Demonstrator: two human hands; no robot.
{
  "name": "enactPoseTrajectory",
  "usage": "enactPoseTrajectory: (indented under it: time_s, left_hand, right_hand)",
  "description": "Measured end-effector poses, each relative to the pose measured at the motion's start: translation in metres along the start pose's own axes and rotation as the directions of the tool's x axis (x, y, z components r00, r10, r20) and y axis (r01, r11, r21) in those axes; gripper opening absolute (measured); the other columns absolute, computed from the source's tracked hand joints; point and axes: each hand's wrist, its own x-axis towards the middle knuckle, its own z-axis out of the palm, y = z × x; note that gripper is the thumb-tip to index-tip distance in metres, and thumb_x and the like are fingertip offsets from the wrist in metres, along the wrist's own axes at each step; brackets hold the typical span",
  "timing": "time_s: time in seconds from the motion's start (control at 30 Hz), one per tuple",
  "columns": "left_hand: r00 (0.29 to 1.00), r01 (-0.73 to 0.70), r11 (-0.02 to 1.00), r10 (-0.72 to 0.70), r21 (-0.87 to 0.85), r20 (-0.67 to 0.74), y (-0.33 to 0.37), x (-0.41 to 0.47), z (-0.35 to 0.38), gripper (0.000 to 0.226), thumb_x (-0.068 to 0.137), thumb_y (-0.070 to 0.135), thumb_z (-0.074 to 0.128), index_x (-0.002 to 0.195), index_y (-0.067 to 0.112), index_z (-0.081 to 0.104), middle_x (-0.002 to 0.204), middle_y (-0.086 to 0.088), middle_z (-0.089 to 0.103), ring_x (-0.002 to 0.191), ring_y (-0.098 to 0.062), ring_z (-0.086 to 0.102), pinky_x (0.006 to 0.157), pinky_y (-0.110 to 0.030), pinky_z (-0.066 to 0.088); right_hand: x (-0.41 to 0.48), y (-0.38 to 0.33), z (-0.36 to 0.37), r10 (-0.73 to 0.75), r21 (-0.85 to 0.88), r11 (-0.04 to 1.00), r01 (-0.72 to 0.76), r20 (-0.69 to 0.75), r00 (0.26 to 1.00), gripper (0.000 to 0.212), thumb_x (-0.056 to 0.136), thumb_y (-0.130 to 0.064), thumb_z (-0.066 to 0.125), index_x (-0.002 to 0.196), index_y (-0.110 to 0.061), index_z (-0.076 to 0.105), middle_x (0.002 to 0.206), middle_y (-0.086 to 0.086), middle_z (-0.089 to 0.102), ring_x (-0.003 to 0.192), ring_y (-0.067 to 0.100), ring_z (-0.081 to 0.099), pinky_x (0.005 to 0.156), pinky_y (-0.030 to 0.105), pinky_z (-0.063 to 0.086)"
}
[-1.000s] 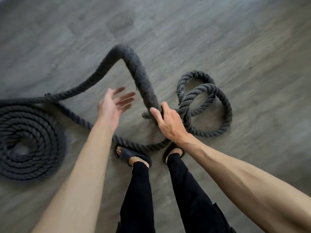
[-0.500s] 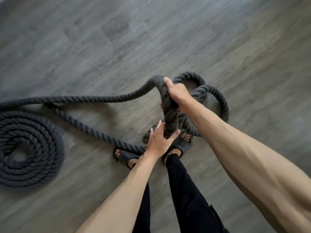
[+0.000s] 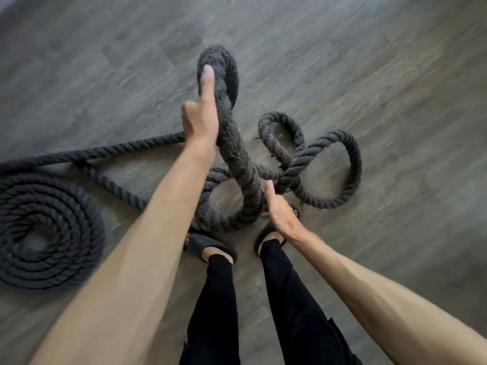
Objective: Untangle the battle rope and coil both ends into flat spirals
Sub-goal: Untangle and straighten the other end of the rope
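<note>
Grey plank floor (image 3: pixel 369 61). One end of the battle rope (image 3: pixel 238 154) is already down as a flat spiral (image 3: pixel 50 233), far left, with a straight run leading from it toward centre. The other end is a mess: loose loops (image 3: pixel 329 164) crossing each other on the floor right of centre, just ahead of the dark sandals (image 3: pixel 210 246) and black trousers (image 3: pixel 290 299). Another loop lies right at the toes, in the way of both feet. Left hand (image 3: pixel 201 117) is up high, holding a raised bight, thumb straight along the rope, the other fingers hidden behind it. Right hand (image 3: pixel 279 212) is low, fingers straight and together, flat against the strand hanging down from the bight, gripping nothing. Frame is motion-blurred.
</note>
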Motion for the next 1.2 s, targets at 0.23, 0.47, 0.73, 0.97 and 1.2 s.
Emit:
enactPoseTrajectory:
  time_s: [0.23,0.47,0.73,0.97,1.2]
  left_hand:
    - [0.957,0.27,0.958,-0.256,-0.097,0.135,-0.005,-0.003,-0.011,0.052,0.09,0.064,0.052,0.08,0.013,0.053,0.069,-0.015,0.065,0.053,-0.031,0.066,0.056,-0.047,0.06]
    - [0.916,0.348,0.931,-0.312,-0.111,0.253,-0.012,0.001,-0.015,0.058,0.092,0.057,0.055,0.111,0.002,0.055,0.071,-0.015,0.068,0.058,-0.03,0.067,0.06,-0.045,0.058]
    - [0.89,-0.108,0.962,-0.018,0.249,0.455,-0.063,-0.013,-0.028,0.05,0.101,0.051,0.038,0.081,0.021,0.072,0.069,0.003,0.073,0.068,-0.011,0.07,0.074,-0.03,0.051]
    - [0.71,-0.672,0.559,0.301,0.485,0.637,-0.057,-0.052,-0.028,0.067,0.076,0.09,0.035,0.061,0.024,0.033,0.053,0.008,0.037,0.052,-0.003,0.038,0.054,-0.035,0.034]
    - [0.908,-0.292,0.951,0.241,0.105,0.343,-0.021,-0.074,-0.01,0.061,0.064,0.069,0.076,0.078,0.016,0.05,0.061,-0.006,0.062,0.056,-0.033,0.063,0.055,-0.044,0.051]
  right_hand:
    - [-0.033,0.025,0.054,-0.032,0.137,0.99,0.037,-0.035,0.999,0.055,0.072,-0.082,0.065,0.107,-0.045,0.043,0.102,-0.005,0.067,0.097,0.007,0.067,0.088,0.03,0.052]
    - [-0.024,0.0,0.063,-0.145,0.085,0.987,0.139,0.074,0.987,0.047,0.087,-0.055,0.069,0.124,-0.031,0.052,0.125,-0.005,0.062,0.119,0.013,0.058,0.104,0.044,0.047]
    - [-0.031,-0.072,0.024,-0.132,0.44,0.862,0.254,-0.289,0.948,0.059,0.079,-0.067,0.069,0.099,-0.012,0.066,0.101,0.009,0.074,0.099,0.018,0.07,0.094,0.056,0.053]
    - [-0.016,-0.128,-0.051,0.061,0.508,0.837,0.203,-0.455,0.888,0.059,0.075,-0.069,0.065,0.077,-0.01,0.066,0.083,0.008,0.074,0.083,0.026,0.073,0.081,0.048,0.059]
    - [-0.016,-0.095,-0.033,0.145,0.723,0.684,0.099,-0.268,0.952,0.031,0.104,-0.026,0.04,0.097,-0.011,0.067,0.074,0.002,0.072,0.07,0.018,0.07,0.061,0.027,0.055]
